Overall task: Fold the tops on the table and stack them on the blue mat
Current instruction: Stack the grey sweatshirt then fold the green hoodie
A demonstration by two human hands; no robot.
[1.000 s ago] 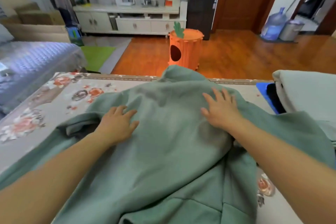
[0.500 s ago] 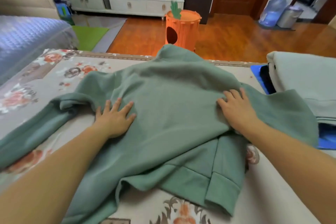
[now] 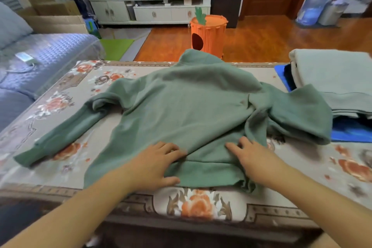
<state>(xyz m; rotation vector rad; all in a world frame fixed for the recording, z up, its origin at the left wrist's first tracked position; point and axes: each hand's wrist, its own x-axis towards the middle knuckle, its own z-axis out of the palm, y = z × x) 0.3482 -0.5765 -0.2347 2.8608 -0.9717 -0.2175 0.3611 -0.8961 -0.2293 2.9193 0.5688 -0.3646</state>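
Your left hand [image 3: 155,164] lies flat on the near hem of the green top [image 3: 191,106], fingers spread and relaxed, thumb at the hem's front edge; it grasps nothing. Your right hand [image 3: 254,159] also rests palm down on the hem, fingers extended toward the left hand, gripping nothing. A strip of hem separates the two hands.

The green top lies spread on the table [image 3: 201,205], near the front edge, with its hem just inside that edge. The right side of the hem is bunched into folds beside your right hand. The left sleeve [image 3: 58,135] runs out diagonally toward the table's left front corner and lies flat. The right sleeve [image 3: 300,115] is doubled over in a loose heap, and its far end overlaps the blue mat [image 3: 350,133].

Bare floral table surface shows to the left of the body, around the left sleeve, and to the right front of your right hand.

On the blue mat at the table's right side sits a stack of folded clothes [image 3: 332,74], with a pale garment on top. The collar of the green top reaches the table's far edge. Beyond it stands an orange bin [image 3: 208,35] on the wood floor.
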